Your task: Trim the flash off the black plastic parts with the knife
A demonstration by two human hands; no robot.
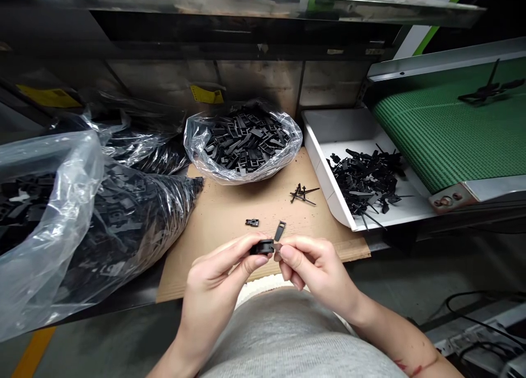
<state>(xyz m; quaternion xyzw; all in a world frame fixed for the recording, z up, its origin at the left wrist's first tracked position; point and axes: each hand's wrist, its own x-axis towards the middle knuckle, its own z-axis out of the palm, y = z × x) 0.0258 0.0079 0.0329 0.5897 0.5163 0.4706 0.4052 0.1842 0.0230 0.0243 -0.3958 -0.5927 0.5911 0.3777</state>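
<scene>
Close to my body, above the near edge of the cardboard, my left hand (230, 268) pinches a black plastic part (262, 247) between thumb and fingers. Facing it, my right hand (308, 261) grips a small thin, dull grey-brown piece (276, 247) that looks like a blade. Its tip meets the right end of the black part; whether it enters the part I cannot tell. Just beyond my fingers lie a flat black clip with a slot (280, 230) and a smaller black plastic piece (252, 223). My fingers cover much of both held things.
A clear bag of black parts (246, 142) stands open on the cardboard (181, 263). Larger filled bags (123, 219) crowd the left. Black sprues (304, 194) lie near a white tray (329, 186) with more pieces. A green conveyor (456, 120) carries another sprue (489, 87) at right.
</scene>
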